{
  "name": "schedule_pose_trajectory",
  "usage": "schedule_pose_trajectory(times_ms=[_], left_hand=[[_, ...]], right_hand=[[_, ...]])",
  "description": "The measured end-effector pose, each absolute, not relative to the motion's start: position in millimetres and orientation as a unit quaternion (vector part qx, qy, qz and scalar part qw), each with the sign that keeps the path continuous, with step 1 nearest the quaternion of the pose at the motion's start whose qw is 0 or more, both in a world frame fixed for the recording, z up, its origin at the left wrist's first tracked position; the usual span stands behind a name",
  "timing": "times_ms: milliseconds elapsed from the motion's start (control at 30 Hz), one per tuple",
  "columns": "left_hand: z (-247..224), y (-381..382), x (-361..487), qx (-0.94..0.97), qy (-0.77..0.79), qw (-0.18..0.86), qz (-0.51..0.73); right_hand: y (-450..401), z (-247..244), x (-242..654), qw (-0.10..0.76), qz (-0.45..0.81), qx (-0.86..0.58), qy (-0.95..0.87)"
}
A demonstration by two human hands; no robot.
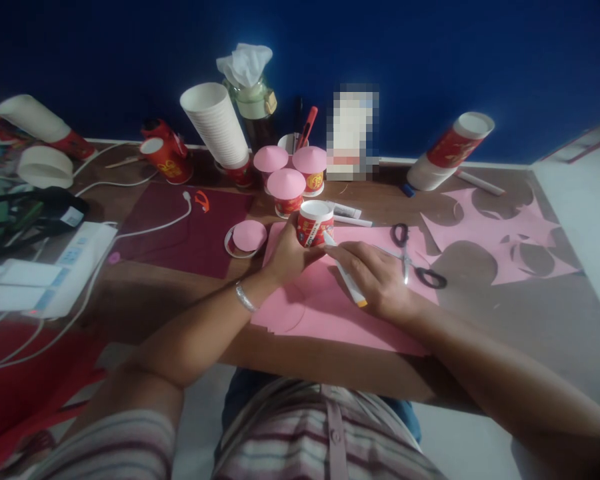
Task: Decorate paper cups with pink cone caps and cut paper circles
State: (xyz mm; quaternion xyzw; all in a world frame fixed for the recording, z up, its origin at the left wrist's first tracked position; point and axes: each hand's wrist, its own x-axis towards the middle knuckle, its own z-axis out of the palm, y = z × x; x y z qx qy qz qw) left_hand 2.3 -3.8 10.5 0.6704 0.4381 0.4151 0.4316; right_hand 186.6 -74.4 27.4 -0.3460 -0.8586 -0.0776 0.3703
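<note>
The left hand (287, 252) curls around a white-rimmed, printed red paper cup (314, 230) as the right hand (375, 273) grips a slim white tube (349, 281) with an orange end. The cup is between the hands, tube tip at its side, near the far edge of pink paper sheets (340, 321).

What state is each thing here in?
Left hand, closed around red cup
Right hand, gripping white tube
Red cup, uncovered
White tube, tip at red cup
Scissors, spread open
Three cups, topped with pink cones
White cup stack, nested, leaning
Pink scrap, cut out
Pink sheets, stacked flat
Power strip, adapters plugged in
</note>
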Motion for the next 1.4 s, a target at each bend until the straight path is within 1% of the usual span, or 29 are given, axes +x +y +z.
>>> schedule_pose_trajectory(times_ms=[133,333,500,700,833,1033,1200,1400], left_hand=[[9.4,-2.2,-0.2,0.670,0.445,0.430,0.411],[10.0,-1.6,0.2,0.651,0.447,0.461,0.405],[7.2,0.3,0.8,0.657,0.457,0.436,0.411],[2.7,1.9,-0.2,0.643,0.446,0.468,0.412],[3.2,1.7,0.0,0.647,0.445,0.461,0.413],[7.6,0.2,-1.0,0.653,0.451,0.456,0.403],[9.5,-0.7,-1.0,0.679,0.408,0.442,0.421],[9.1,-2.7,1.9,0.681,0.395,0.447,0.424]], right_hand=[[-74.2,28.3,187.5,0.368,-0.063,-0.358,-0.856],[-74.1,28.8,187.8,0.371,-0.063,-0.364,-0.852],[-73.7,29.5,189.4,0.366,-0.062,-0.375,-0.850],[-72.8,28.9,191.8,0.366,-0.045,-0.374,-0.851],[-72.1,28.1,192.5,0.367,-0.041,-0.373,-0.851],[-73.2,30.5,192.1,0.381,-0.050,-0.361,-0.850],[-76.1,31.4,189.7,0.374,-0.087,-0.321,-0.866],[-76.5,32.8,187.9,0.372,-0.089,-0.336,-0.861]])
